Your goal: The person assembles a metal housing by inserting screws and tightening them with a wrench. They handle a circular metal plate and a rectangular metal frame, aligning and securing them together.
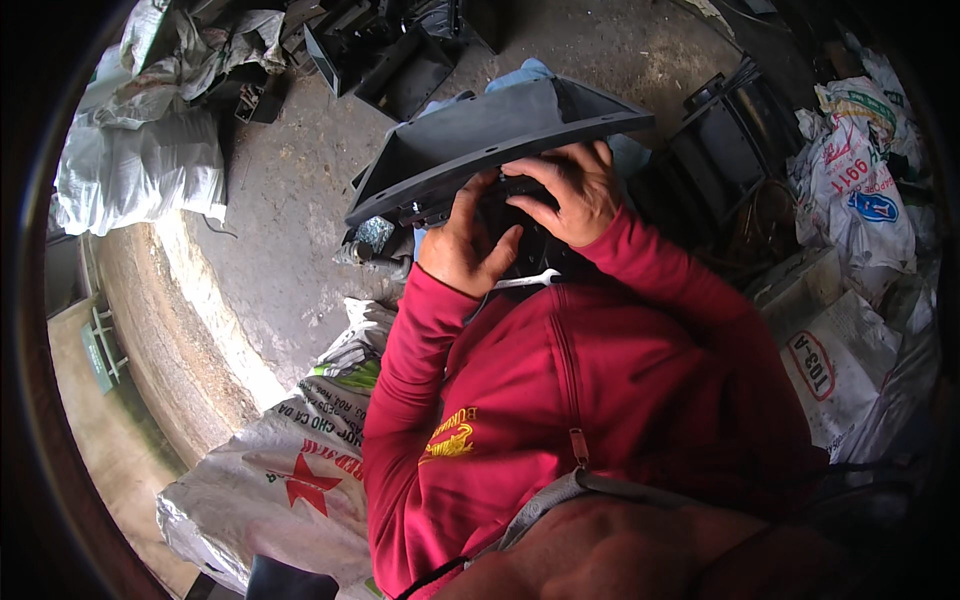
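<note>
A black metal hopper (pixel 480 125), with a flared, tray-like body and a flange with holes along its near edge, is tilted in front of me. My left hand (pixel 465 243) grips below the flange, index finger raised against it and thumb apart. On the flange's right part is my right hand (pixel 572 190), fingers bent over the edge, with index finger and thumb curved toward the middle. Whether a small part sits between those fingertips is hidden. Just below the hands, against my red jacket (pixel 520 400), lies a silver open-ended wrench (pixel 530 279).
More black metal parts (pixel 405 75) stand on the concrete floor (pixel 290 190) at the far side, and others (pixel 725 140) at right. Printed white sacks (pixel 290 480) lie near left. White plastic bags (pixel 145 170) sit far left, and a white carton (pixel 835 350) is at right.
</note>
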`<state>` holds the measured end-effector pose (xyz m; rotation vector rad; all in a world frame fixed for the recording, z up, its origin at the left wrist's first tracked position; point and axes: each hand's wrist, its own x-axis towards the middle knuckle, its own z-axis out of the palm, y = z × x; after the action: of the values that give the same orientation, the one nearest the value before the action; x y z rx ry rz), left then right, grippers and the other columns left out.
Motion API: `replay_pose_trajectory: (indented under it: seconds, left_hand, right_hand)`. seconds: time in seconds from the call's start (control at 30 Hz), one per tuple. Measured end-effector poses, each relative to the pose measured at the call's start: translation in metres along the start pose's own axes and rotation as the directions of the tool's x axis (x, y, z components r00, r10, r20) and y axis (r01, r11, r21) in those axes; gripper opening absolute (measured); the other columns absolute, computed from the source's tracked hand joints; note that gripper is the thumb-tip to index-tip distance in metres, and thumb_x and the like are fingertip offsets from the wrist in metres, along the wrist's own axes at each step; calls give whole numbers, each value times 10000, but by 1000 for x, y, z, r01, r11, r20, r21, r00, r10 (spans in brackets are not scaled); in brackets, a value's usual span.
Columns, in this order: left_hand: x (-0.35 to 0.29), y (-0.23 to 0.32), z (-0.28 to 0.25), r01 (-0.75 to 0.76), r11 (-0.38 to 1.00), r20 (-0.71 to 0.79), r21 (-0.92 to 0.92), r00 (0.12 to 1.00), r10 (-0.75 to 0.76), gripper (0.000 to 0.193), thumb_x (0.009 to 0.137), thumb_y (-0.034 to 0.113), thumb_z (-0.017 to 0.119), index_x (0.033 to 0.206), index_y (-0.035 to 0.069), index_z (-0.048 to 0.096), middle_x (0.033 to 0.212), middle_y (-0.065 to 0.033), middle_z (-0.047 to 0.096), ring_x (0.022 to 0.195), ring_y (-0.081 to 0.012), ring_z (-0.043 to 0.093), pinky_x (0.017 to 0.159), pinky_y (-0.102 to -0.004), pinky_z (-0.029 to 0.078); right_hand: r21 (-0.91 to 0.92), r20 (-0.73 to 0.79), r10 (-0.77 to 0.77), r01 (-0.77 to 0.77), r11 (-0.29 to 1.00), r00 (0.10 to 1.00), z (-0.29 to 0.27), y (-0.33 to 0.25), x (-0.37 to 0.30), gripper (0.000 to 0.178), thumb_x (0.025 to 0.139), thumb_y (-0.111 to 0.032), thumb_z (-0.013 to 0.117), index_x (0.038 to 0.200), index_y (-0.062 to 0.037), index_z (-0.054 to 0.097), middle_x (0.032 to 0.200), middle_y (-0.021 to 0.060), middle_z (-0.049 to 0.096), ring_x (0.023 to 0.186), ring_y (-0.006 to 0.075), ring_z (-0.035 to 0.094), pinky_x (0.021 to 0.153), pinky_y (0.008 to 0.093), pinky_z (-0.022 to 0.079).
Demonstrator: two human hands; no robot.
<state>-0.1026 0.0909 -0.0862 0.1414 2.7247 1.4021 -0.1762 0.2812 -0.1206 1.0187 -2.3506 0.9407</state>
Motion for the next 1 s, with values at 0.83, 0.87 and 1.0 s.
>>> replay_pose_trajectory:
  seconds: [0.83, 0.87, 1.0]
  left_hand:
    - [0, -3, 2, -36, 999, -2, 14, 999, 36, 793, 786, 243, 756, 1432, 62, 331, 642, -108, 617, 613, -280, 674, 588, -348, 507]
    - [0, -2, 2, -31, 999, 4, 19, 999, 31, 788, 785, 267, 748, 1424, 66, 334, 680, -126, 638, 628, -306, 677, 585, -368, 520]
    - [2, 0, 1, -11, 1000, 16, 16, 1000, 10, 780, 782, 317, 735, 1405, 64, 339, 738, -157, 676, 650, -356, 681, 575, -401, 544]
  right_hand:
    - [-70, 9, -146, 146, 987, 989, -3, 6, 6, 562, 667, -211, 851, 1176, -189, 614, 1069, -57, 652, 980, 179, 583, 901, 381, 403]
    - [-68, 18, -133, 134, 989, 991, -2, 7, 4, 561, 665, -211, 853, 1172, -190, 614, 1069, -59, 652, 975, 178, 584, 897, 380, 404]
    - [-63, 6, -138, 139, 988, 990, 0, 7, 5, 563, 664, -205, 855, 1168, -187, 605, 1076, -67, 655, 959, 171, 590, 892, 372, 400]
